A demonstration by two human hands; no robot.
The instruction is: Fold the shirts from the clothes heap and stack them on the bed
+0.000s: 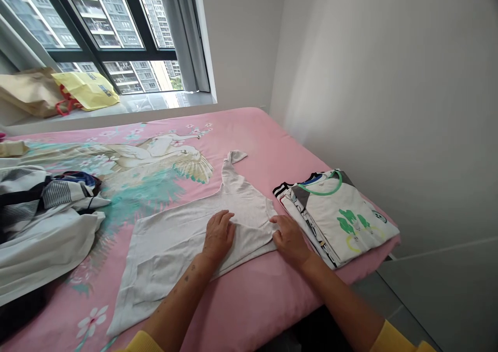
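Note:
A plain white shirt [175, 238] lies spread on the bed, its hem toward the left and one sleeve sticking out at the far side. My left hand [219, 235] rests on the middle of the cloth, fingers stretched and lying on the fabric. At the shirt's right end my right hand [288, 239] is closed, with thumb and forefinger pinching the fabric edge. Just beyond that hand sits a stack of folded shirts [330, 217]; the top one is white with a green collar and green plant prints.
The bed [249, 129] has a pink cover with a bird pattern. A loose heap of clothes [42, 227] lies on the left. On the windowsill are a yellow bag [87, 90] and a brown paper bag [33, 92]. A wall runs along the right.

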